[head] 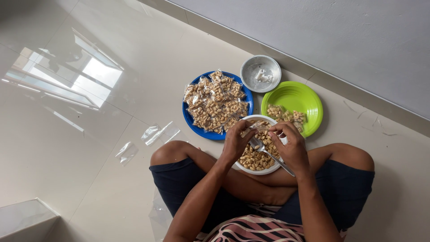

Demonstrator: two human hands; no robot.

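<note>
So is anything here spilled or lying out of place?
No peanuts look spilled. The only strays are clear plastic bags scattered loose on the floor tiles, left of the blue plate of filled packets.

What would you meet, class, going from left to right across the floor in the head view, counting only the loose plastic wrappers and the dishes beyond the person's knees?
Clear plastic wrappers → blue plate heaped with small packed bags of peanuts → small metal bowl → green plate with a few packets.
</note>
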